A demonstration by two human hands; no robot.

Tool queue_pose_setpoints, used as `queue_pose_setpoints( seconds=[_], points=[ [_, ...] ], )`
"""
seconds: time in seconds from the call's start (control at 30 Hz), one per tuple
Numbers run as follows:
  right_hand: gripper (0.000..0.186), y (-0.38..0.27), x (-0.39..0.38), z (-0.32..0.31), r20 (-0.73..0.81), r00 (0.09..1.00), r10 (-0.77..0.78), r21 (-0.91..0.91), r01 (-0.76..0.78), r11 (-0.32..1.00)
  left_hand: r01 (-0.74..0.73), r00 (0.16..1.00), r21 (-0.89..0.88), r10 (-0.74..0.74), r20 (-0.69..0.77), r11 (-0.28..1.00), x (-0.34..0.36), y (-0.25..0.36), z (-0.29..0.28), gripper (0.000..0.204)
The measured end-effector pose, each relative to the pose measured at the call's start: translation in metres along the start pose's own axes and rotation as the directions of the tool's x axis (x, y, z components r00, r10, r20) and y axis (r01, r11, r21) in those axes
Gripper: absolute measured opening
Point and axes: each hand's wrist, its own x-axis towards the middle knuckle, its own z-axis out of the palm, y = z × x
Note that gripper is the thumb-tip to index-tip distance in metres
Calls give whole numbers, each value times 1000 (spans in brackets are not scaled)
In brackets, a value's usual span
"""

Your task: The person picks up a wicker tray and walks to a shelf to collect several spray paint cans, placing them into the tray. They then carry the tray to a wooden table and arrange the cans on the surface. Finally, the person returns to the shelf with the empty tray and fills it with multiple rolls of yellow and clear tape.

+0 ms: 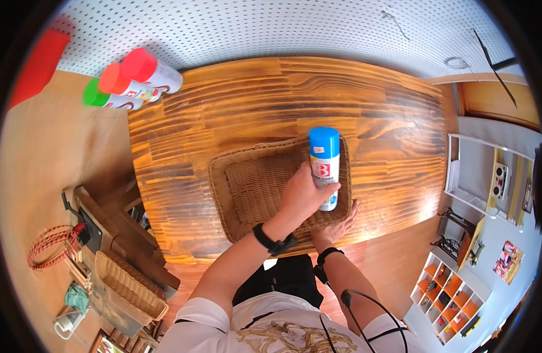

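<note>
My left hand (306,197) is wrapped round a spray can (324,147) with a blue cap, held upright inside the right part of a brown wicker basket (253,188) on the wooden table. My right hand (335,229) is low at the basket's front right corner, against its outer side, with fingers stretched out and partly hidden by the rim.
Spray cans with red (138,65), orange (115,79) and green (97,94) caps stand at the table's (394,117) back left, near a white pegboard (294,29). Another wicker basket (129,285) is at lower left. An orange-and-white cubby shelf (444,294) is at right.
</note>
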Motion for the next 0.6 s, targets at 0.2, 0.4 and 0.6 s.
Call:
queue_pose_setpoints(
  seconds=[0.2,0.4,0.6],
  points=[
    [118,3,0,3,73,997,-30,-188,43,981,-205,979,-89,204,-27,975,-4,3,-24,70],
    [118,-7,2,-5,155,987,50,-231,-13,973,-483,856,-180,420,-300,857,7,36,-124,67],
    [113,-10,1,-6,169,984,62,-250,-18,968,-514,704,63,462,-539,856,94,-6,-228,66]
  ],
)
